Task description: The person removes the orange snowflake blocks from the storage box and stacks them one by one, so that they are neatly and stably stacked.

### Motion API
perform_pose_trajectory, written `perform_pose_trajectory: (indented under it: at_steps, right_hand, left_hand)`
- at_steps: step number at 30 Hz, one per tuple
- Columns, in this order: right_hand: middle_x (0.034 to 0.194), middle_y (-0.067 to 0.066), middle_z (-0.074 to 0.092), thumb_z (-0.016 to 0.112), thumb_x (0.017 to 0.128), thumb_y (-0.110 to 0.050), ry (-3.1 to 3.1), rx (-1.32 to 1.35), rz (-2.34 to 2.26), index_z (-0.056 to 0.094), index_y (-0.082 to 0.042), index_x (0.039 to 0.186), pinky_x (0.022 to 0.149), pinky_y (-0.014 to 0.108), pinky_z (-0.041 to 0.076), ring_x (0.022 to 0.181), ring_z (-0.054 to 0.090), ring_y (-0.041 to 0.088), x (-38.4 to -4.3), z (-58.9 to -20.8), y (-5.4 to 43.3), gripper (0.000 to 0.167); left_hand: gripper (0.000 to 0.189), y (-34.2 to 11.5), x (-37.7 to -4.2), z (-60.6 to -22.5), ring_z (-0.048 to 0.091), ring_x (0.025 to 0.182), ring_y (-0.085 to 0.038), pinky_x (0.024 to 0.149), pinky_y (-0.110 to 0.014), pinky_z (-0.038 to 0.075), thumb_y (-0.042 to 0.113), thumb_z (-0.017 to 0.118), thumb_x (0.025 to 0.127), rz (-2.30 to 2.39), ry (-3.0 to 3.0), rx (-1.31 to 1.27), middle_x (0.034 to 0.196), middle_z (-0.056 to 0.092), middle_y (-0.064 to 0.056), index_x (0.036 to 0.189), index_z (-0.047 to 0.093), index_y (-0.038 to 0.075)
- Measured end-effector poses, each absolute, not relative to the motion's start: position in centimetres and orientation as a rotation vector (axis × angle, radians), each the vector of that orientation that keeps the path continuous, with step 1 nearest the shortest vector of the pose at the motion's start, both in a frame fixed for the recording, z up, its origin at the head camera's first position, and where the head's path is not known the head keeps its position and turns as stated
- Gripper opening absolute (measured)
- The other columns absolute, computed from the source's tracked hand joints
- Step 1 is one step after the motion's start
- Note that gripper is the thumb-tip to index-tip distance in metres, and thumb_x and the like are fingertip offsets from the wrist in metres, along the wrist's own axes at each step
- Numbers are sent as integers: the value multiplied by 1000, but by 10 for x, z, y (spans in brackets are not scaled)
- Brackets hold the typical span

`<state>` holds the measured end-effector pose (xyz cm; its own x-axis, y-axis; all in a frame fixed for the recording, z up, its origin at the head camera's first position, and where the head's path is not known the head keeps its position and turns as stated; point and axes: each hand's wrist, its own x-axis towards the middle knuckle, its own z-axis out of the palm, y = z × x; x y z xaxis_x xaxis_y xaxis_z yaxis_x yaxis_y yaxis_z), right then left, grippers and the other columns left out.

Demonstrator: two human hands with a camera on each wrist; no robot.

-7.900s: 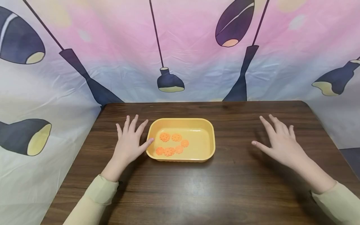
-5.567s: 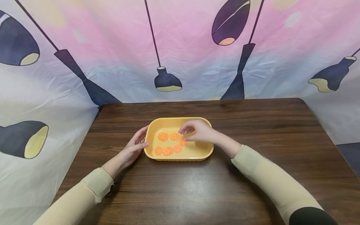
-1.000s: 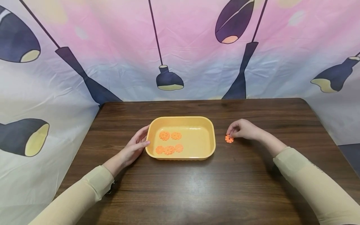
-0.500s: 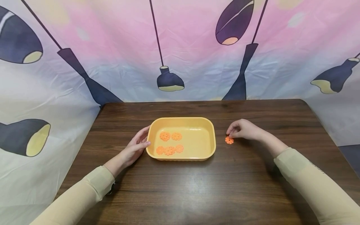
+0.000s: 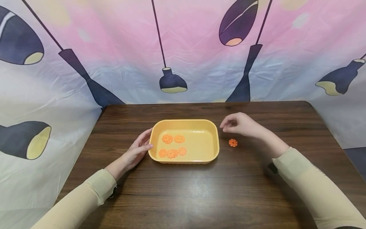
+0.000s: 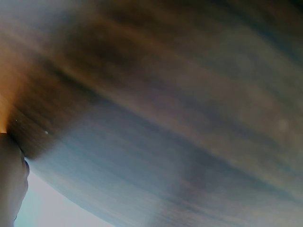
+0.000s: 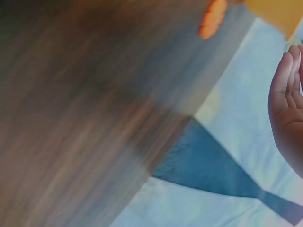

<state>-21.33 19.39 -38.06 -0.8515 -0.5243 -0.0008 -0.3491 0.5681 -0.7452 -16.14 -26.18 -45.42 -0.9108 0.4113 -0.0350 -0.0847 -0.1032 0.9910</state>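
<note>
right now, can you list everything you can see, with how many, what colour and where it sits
table: one, dark brown, under everything
tray: one, yellow, on the table
flower-shaped discs: several, orange, in the left part of the tray; some overlap, so exact count unclear
loose disc: one, orange, on the table to the right of the tray
cloth: pink, blue and white, behind the table
printed lamps: several, mostly dark blue, on the cloth
sleeves: two, pale yellow, one on each arm
left hand: one, bare, gripping the tray's left side
right hand: one, bare, right of the tray, holding nothing
</note>
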Motion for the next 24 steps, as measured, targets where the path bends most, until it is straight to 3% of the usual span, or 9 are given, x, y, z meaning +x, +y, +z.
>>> perform_pose_trajectory:
  at_steps: [16, 24]
  right_hand:
    - [97, 8, 78, 77, 94, -3, 2471, -875, -1222, 78, 1, 106, 80, 23, 59, 86, 69, 13, -210, -374, 124, 12]
    - [97, 11, 79, 76, 93, 1, 2382, -981, -1231, 78, 4, 104, 79, 23, 59, 83, 69, 9, -211, -386, 90, 11]
  left_hand:
    - [75, -261, -162, -454, 48, 137, 2, 111, -12, 44, -5, 51, 101, 2080, 1841, 351, 150, 43, 13, 167, 16, -1]
    - [76, -261, -162, -453, 46, 138, 2, 111, -12, 44, -4, 51, 101, 2072, 1852, 351, 154, 40, 9, 167, 14, -2]
